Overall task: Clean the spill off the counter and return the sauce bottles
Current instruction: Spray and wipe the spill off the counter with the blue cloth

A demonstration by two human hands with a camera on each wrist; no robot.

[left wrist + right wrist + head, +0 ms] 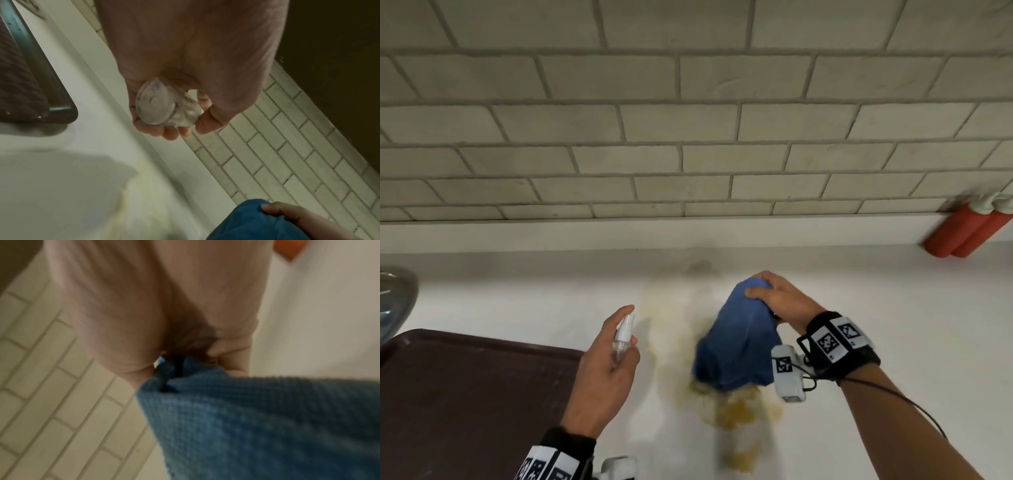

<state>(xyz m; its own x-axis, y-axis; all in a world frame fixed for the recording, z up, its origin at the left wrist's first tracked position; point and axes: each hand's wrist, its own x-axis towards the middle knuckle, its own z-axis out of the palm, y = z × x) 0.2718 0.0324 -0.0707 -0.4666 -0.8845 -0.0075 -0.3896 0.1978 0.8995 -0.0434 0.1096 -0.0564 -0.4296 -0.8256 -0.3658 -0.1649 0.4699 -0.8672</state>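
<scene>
Tray (465, 394) left — bottles (962, 233) far right

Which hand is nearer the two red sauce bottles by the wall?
Right. The right hand, gripping the blue cloth, is mid-counter; the red sauce bottles stand far right. The left hand is farther left.

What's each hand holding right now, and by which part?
Left hand grips the spray bottle round its body, nozzle up. Right hand grips the blue cloth by its bunched top end; the rest hangs toward the spill.

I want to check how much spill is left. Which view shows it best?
Head view: the yellowish spill lies in full on the counter, below the blue cloth. Left wrist shows only a faint blurred patch; right wrist shows none.
</scene>
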